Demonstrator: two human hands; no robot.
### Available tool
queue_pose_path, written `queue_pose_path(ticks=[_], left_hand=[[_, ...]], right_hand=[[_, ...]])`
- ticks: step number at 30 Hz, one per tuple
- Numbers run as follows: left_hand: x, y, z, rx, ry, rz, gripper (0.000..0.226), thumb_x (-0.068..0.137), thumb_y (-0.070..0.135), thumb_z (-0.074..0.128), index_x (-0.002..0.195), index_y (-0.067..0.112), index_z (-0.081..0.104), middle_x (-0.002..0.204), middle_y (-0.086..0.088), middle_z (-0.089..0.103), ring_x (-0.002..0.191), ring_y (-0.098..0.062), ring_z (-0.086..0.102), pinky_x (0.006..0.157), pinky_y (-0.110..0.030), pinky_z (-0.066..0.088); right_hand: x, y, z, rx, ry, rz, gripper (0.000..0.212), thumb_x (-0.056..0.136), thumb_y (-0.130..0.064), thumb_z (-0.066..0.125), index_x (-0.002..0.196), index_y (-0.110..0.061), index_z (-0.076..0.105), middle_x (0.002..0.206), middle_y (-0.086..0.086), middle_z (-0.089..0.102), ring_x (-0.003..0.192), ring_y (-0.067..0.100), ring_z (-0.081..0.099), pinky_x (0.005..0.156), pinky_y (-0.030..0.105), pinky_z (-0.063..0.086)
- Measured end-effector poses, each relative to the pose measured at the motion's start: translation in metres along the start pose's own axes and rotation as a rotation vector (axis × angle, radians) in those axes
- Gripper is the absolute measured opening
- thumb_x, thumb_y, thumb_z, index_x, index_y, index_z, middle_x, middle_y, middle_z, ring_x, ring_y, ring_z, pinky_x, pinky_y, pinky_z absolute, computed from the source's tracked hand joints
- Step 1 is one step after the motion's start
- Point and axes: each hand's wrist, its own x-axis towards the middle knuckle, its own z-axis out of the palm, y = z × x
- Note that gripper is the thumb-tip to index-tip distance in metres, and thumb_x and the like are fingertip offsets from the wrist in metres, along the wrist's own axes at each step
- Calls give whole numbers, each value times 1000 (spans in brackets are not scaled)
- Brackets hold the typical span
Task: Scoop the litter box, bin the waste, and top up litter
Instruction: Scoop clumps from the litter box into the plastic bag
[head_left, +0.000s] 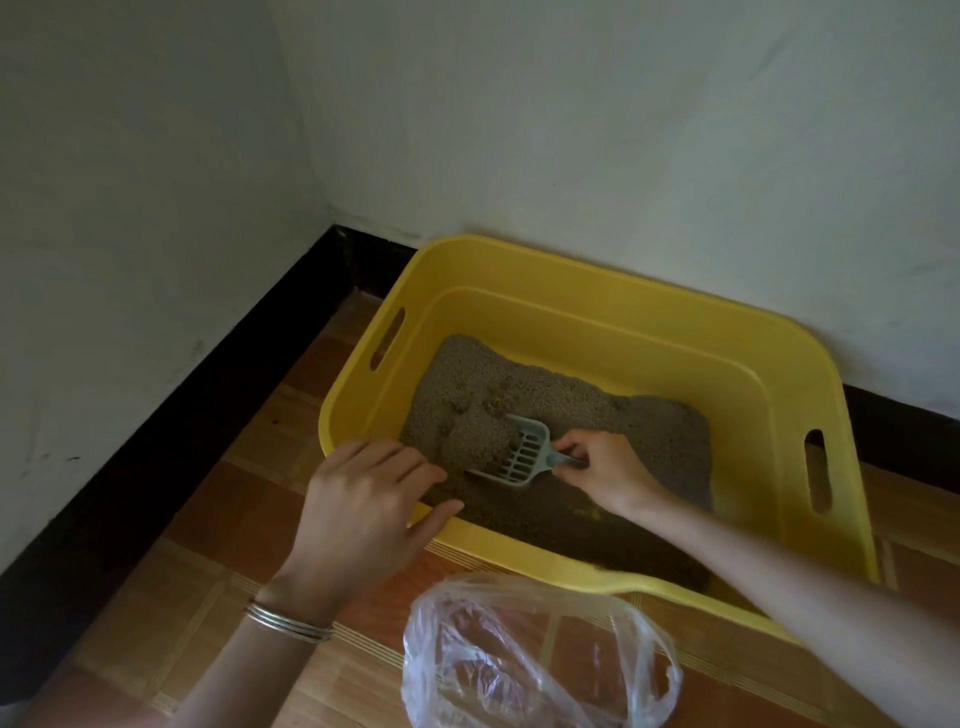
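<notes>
Our right fingers (569, 446) curl round the thin handle of the grey scoop (511, 457), pinching it close to the slotted bowl. The fingers (410, 465) of our left hand (363, 499) lie straight and loosely spread, holding nothing, at the near-left corner of the yellow litter box (649, 306); whether they press on the rim or hang just above it we cannot tell. The right hand (605, 467) reaches in over the box's near edge. The scoop sits low in the litter (654, 431), left of the box's middle, its bowl heaped with grains and pointing at the far-left corner, where the surface looks lumpy. The step in hand, as we judge it, is the sift. To do it well we would lift the scoop level, shake it gently above the litter so loose grains fall through the slots, and steady the box at the rim with the left hand. A clear plastic bag (535, 660) lies open-mouthed on the tiled floor (218, 519) just outside the box's near edge, well placed for a short carry; tipping the scoop early would likely spill. No fresh litter supply is in view.
</notes>
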Motion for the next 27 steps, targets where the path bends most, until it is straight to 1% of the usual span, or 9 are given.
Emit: queue_pose_path(ticks=[3, 6, 8, 10, 13, 17, 19, 23, 27], left_hand=[[-2, 2, 2, -1, 13, -24, 35, 87, 51, 54, 86, 23, 73, 81, 8, 68, 82, -15, 64, 74, -29, 43], [-3, 3, 3, -4, 27, -49, 35, 87, 51, 53, 88, 23, 73, 82, 8, 68, 83, -16, 63, 75, -29, 41], [-2, 6, 2, 9, 22, -64, 36, 87, 52, 52, 90, 23, 73, 84, 7, 68, 84, -17, 63, 76, -30, 39], [0, 8, 2, 18, 10, -80, 36, 87, 52, 50, 90, 23, 72, 85, 6, 68, 85, -17, 63, 76, -31, 39], [2, 11, 1, 30, -29, -103, 39, 88, 53, 47, 92, 23, 72, 86, 6, 68, 85, -18, 63, 76, -33, 42], [6, 16, -2, 37, -45, -105, 44, 88, 54, 42, 95, 22, 71, 87, 4, 68, 84, -19, 63, 75, -34, 42], [8, 19, -3, 36, -53, -109, 44, 88, 54, 41, 95, 22, 71, 88, 4, 68, 84, -19, 63, 74, -33, 43], [12, 20, -2, 32, -65, -111, 49, 89, 56, 36, 97, 22, 70, 90, 3, 68, 86, -20, 64, 72, -33, 44], [31, 28, 0, -9, -62, -41, 48, 87, 56, 38, 99, 21, 70, 91, 3, 67, 88, -19, 63, 71, -32, 45]], right_hand=[[-4, -8, 0, 25, 18, -56, 25, 87, -14, 62, 113, -18, 62, 95, -2, 66, 59, -3, 55, 54, 7, 42], [-16, -6, -10, 34, 39, -91, 27, 86, -13, 63, 112, -19, 63, 82, -19, 59, 67, -2, 58, 62, 5, 43], [-25, -1, -16, 16, 43, -96, 28, 86, -12, 64, 113, -19, 63, 80, -22, 56, 67, -4, 57, 64, 5, 43], [-32, 4, -22, 9, 66, -93, 29, 85, -13, 64, 114, -20, 62, 83, -17, 61, 71, -7, 56, 69, 6, 44], [-40, 9, -31, 6, 100, -78, 30, 86, -17, 64, 115, -23, 61, 91, -9, 66, 77, -7, 57, 78, 13, 47], [-56, 16, -44, -7, 119, -62, 31, 85, -17, 65, 116, -20, 61, 96, -4, 68, 77, -7, 55, 69, -1, 39], [-65, 20, -46, -31, 130, -55, 32, 85, -18, 64, 117, -20, 61, 97, -4, 68, 78, -4, 56, 68, 1, 39], [-75, 28, -49, -97, 154, 3, 32, 88, -20, 61, 120, -21, 59, 103, -5, 67, 81, 1, 59, 68, 11, 43], [-79, 36, -62, -163, 217, 98, 31, 90, -19, 58, 122, -18, 57, 112, -2, 66, 90, 5, 62, 69, 11, 44]])
